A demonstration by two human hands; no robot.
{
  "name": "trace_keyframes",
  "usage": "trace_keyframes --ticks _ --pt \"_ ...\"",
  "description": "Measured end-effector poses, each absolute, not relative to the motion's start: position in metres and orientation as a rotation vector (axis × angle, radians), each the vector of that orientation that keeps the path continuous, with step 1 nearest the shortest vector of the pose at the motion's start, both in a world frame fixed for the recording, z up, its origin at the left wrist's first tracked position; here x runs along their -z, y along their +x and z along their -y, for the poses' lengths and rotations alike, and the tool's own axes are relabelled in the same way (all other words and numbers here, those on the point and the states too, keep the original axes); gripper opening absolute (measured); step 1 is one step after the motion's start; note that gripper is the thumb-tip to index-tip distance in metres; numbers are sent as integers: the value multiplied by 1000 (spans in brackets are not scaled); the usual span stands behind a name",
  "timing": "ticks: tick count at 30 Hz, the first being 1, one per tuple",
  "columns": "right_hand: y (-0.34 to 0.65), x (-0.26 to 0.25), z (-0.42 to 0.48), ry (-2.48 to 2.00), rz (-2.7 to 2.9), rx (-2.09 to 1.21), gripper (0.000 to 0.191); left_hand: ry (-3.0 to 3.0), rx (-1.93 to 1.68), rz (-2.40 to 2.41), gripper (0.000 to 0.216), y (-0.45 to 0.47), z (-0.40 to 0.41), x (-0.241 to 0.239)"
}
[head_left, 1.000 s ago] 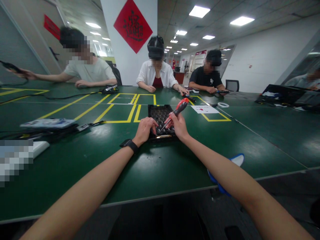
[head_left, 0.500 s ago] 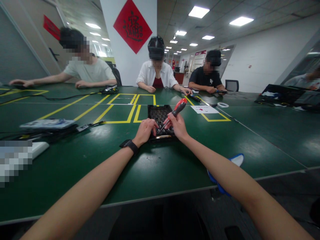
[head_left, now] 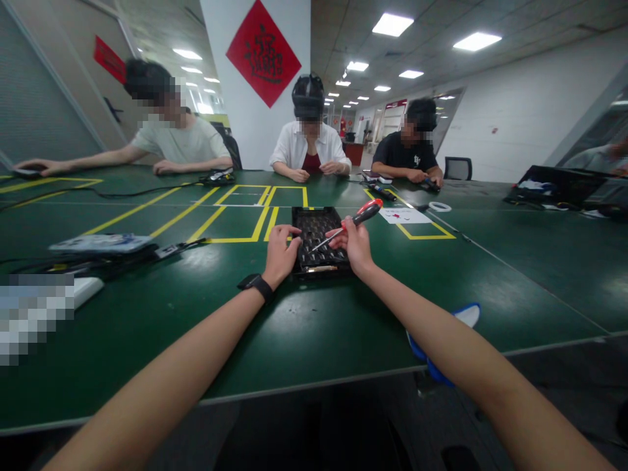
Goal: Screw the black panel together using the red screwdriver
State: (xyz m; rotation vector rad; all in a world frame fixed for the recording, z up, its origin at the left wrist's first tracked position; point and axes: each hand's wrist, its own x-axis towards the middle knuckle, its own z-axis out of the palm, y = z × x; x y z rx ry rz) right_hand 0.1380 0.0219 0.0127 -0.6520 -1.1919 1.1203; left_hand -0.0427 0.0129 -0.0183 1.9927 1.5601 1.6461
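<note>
A shallow black case (head_left: 322,269) with a dark, bumpy grid inside lies in front of me on the green table. My right hand (head_left: 358,248), over the case's right side, is closed around a screwdriver (head_left: 369,210) with a red and black handle. The screwdriver slants, its metal shaft running down left over the grid. Whether the tip touches anything I cannot tell. At the case's left edge, my left hand (head_left: 281,254) grips the rim with its thumb and fingers. A dark watch is on that wrist.
Yellow tape outlines mark the table (head_left: 226,353). A stack with cables (head_left: 103,243) lies left. A printed sheet (head_left: 403,216) and tape roll (head_left: 439,207) lie beyond my right hand. A blue and white item (head_left: 466,315) sits under my right forearm. Several people sit across the table.
My left hand has moved from inside the case to its left edge. The screwdriver has shifted right and tilted lower. The person opposite has drawn one hand back from the black object.
</note>
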Motion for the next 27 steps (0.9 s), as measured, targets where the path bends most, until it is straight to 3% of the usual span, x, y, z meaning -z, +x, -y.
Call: trace_keyframes --ticks 6,13,16,27 --pt "135 -15 -21 -613 1127 -1257 40 1750 -1402 -1545 33 -47 -38 34" --pt "130 -17 -16 -600 1175 -1234 42 2066 -1554 -1308 18 -43 -8 17" --pt "126 -16 -14 -585 1193 -1189 42 2060 -1361 -1217 26 -38 7 13" --pt "105 -36 -32 -596 1344 -1219 34 1731 -1432 -1169 32 -34 -3 10"
